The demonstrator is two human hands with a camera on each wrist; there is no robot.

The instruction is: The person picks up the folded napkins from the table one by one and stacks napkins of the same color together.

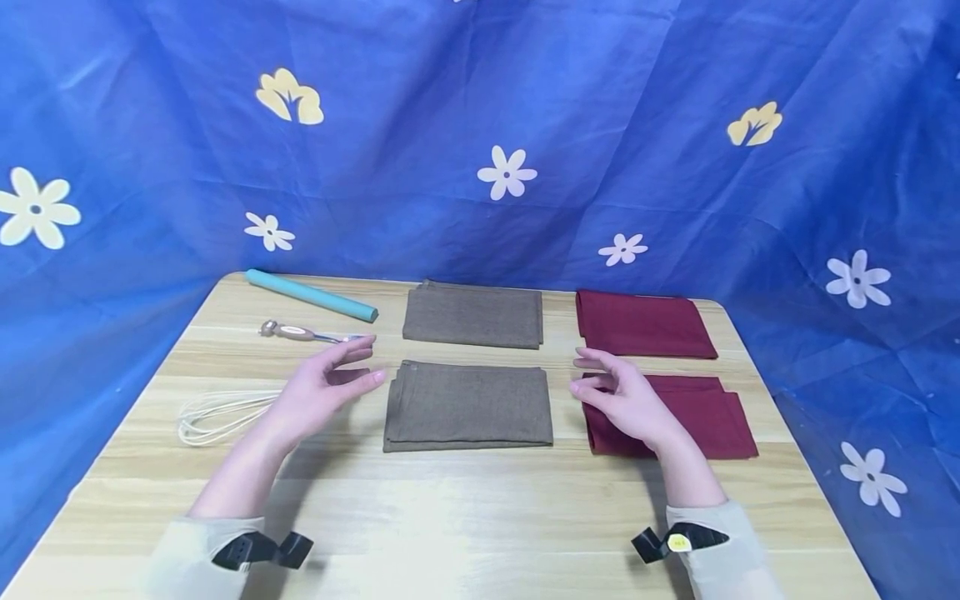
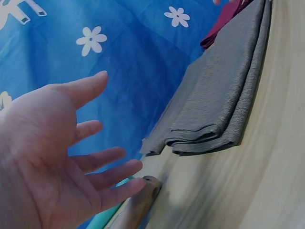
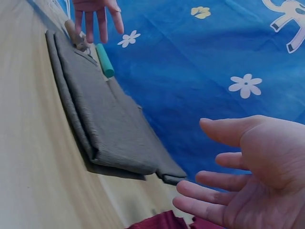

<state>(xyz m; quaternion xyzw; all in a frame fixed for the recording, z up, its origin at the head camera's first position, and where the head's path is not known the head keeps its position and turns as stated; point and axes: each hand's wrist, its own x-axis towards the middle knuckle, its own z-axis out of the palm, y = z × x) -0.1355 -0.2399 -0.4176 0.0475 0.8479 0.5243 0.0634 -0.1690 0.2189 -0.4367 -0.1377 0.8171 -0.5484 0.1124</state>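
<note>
My left hand (image 1: 326, 393) hovers left of the nearer folded grey cloth (image 1: 471, 407), fingers spread and holding nothing. A whisk (image 1: 217, 417) lies beside that wrist, its handle hidden by the hand in the head view. My right hand (image 1: 621, 398) is held over the left part of the nearer folded dark red cloth (image 1: 708, 421), also holding nothing. In the right wrist view its fingers (image 3: 205, 193) are loosely extended, apart from the grey cloth (image 3: 109, 124). Behind these lie a second folded grey cloth (image 1: 472, 317) and a second dark red one (image 1: 648, 325).
At the back left of the wooden table (image 1: 420, 533) lies a teal rod (image 1: 311, 294). In front of it is a utensil with a brown handle (image 1: 294, 332), its far end partly behind my left fingers. A blue flowered curtain (image 1: 420, 125) hangs behind the table.
</note>
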